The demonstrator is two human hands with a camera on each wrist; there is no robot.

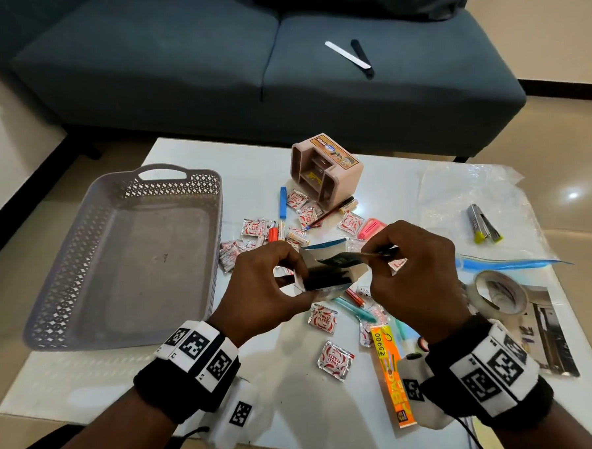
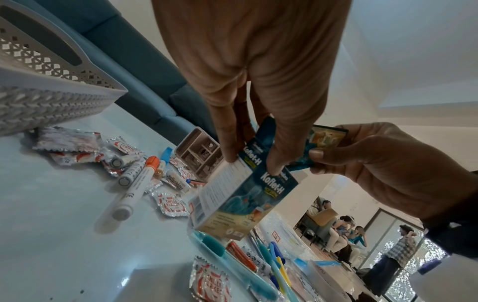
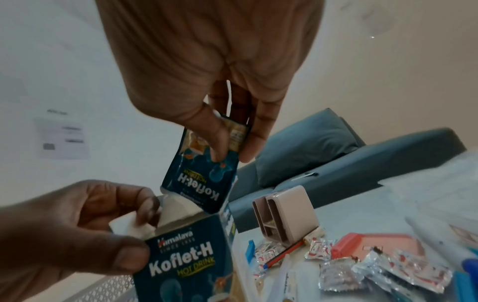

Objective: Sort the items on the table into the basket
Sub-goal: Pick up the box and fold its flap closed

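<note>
My left hand point(image 1: 273, 284) grips a blue Koflet-H box point(image 1: 325, 282) above the middle of the table, its top flap open. My right hand point(image 1: 416, 262) pinches a dark blue Koflet-H sachet point(image 1: 341, 259) whose lower end sits at the box's open mouth. The right wrist view shows the sachet point(image 3: 201, 179) between thumb and fingers of the right hand point(image 3: 207, 61), with the box point(image 3: 186, 261) below it. In the left wrist view the left hand's fingers point(image 2: 230, 143) clamp the box point(image 2: 248, 196). The grey lattice basket point(image 1: 152, 266) stands at the left with nothing in it.
On the white table point(image 1: 262, 397) lie several chilli flake sachets point(image 1: 334, 359), batteries, markers point(image 1: 275, 233), pens, an orange tag point(image 1: 391, 373), a tape roll point(image 1: 497, 292), staple packs point(image 1: 483, 226) and a plastic bag. A beige organiser point(image 1: 326, 171) lies on its side behind. A blue sofa point(image 1: 210, 57) stands beyond.
</note>
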